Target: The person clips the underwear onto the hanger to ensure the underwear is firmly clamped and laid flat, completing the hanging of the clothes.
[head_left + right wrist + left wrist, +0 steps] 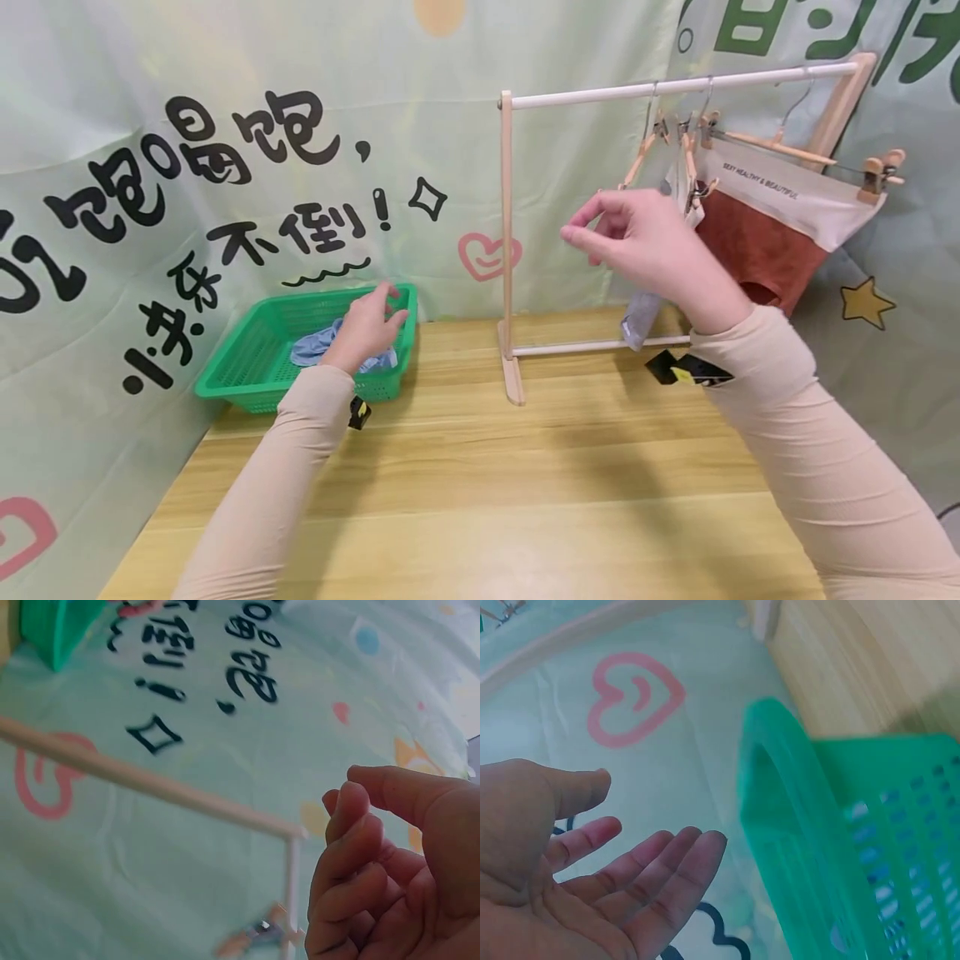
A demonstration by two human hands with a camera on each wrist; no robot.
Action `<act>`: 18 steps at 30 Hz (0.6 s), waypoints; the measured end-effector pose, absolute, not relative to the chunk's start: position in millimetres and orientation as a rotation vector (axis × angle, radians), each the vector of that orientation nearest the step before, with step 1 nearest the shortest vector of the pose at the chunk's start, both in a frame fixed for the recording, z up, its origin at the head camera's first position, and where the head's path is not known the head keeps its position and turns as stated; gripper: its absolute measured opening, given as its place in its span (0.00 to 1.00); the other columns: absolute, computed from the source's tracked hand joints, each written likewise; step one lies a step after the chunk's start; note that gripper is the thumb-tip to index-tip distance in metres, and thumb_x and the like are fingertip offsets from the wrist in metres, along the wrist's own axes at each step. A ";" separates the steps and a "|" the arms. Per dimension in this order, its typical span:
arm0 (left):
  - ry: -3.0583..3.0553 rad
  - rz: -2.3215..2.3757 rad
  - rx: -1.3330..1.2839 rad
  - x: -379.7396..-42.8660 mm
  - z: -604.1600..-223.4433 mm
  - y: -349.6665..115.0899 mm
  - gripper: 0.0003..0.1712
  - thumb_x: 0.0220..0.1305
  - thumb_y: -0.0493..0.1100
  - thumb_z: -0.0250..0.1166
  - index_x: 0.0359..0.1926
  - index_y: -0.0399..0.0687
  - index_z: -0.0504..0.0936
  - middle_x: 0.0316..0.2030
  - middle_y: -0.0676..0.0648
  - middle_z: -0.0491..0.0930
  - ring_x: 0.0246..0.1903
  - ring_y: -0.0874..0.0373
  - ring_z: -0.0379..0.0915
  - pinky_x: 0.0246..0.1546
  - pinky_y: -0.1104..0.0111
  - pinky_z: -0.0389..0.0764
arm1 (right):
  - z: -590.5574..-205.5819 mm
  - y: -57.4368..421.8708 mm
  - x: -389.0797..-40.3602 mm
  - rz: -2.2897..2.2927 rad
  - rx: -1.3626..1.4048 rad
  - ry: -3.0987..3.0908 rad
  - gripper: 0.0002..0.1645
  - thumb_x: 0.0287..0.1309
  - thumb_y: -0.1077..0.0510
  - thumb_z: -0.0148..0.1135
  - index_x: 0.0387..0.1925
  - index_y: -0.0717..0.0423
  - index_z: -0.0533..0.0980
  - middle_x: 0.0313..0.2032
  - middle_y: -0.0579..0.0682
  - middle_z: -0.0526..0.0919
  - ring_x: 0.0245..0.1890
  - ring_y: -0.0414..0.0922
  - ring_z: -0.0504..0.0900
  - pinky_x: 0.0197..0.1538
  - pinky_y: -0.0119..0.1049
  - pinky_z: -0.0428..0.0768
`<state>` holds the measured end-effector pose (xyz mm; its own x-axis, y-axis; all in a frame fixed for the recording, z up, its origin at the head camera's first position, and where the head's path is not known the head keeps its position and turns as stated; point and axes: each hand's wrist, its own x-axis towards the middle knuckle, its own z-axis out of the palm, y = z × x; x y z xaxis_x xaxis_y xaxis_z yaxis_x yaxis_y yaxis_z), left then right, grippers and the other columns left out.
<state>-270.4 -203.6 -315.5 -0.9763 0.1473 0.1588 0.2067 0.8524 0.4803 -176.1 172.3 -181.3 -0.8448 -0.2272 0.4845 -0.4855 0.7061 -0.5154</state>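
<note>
Over the right part of a green plastic basket (258, 400), my left hand (367, 327) has its fingers spread and holds nothing. Light blue cloth (315, 344) lies inside the basket, partly hidden by that hand. In the left wrist view, the basket's rim (780, 780) stands beside the fingertips. My right hand (648, 242) is raised before the wooden drying rack (507, 225), its fingers loosely bent and nothing between them. Behind it, clip hangers (637, 160) hang on the rail. The nearest thing to its forearm is a pair of red-brown and white underpants (772, 237) on a clip hanger.
A greyish cloth piece (639, 318) hangs low behind my right hand, its upper part hidden. The rack's foot (513, 375) stands on the wooden table (480, 500). A printed fabric backdrop (420, 108) closes off the back and sides.
</note>
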 end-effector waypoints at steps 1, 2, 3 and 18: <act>-2.924 -0.768 -0.274 -271.4 -315.7 -207.0 0.23 0.83 0.47 0.57 0.70 0.43 0.69 0.63 0.31 0.79 0.63 0.34 0.77 0.61 0.41 0.79 | -186.3 168.0 -178.3 0.916 0.567 -2.543 0.12 0.73 0.46 0.69 0.42 0.49 0.87 0.21 0.45 0.85 0.22 0.46 0.78 0.27 0.35 0.71; -2.936 -0.765 -0.266 -272.8 -316.4 -210.6 0.23 0.83 0.47 0.57 0.70 0.43 0.69 0.63 0.31 0.79 0.63 0.34 0.77 0.62 0.41 0.80 | -191.3 163.6 -180.3 0.917 0.581 -2.561 0.12 0.73 0.46 0.69 0.41 0.49 0.87 0.22 0.46 0.85 0.22 0.46 0.78 0.27 0.35 0.72; -2.951 -0.756 -0.261 -273.8 -317.1 -214.3 0.23 0.83 0.47 0.57 0.70 0.42 0.69 0.63 0.30 0.79 0.63 0.34 0.77 0.61 0.41 0.80 | -196.6 159.0 -182.3 0.922 0.596 -2.580 0.11 0.72 0.46 0.69 0.41 0.48 0.87 0.23 0.46 0.85 0.23 0.46 0.78 0.28 0.36 0.72; -3.246 -0.524 -0.226 -287.4 -327.0 -253.4 0.25 0.80 0.43 0.60 0.70 0.35 0.71 0.63 0.26 0.77 0.37 0.46 0.79 0.36 0.58 0.82 | -275.7 93.4 -206.3 0.933 0.847 -2.767 0.09 0.69 0.50 0.72 0.40 0.50 0.86 0.24 0.44 0.84 0.24 0.40 0.79 0.33 0.35 0.77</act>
<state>-287.4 -253.4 -327.0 -0.9788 0.1586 -0.1296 0.1097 0.9403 0.3221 -206.3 93.4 -275.7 -0.8403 -0.4746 0.2621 -0.5364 0.6574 -0.5292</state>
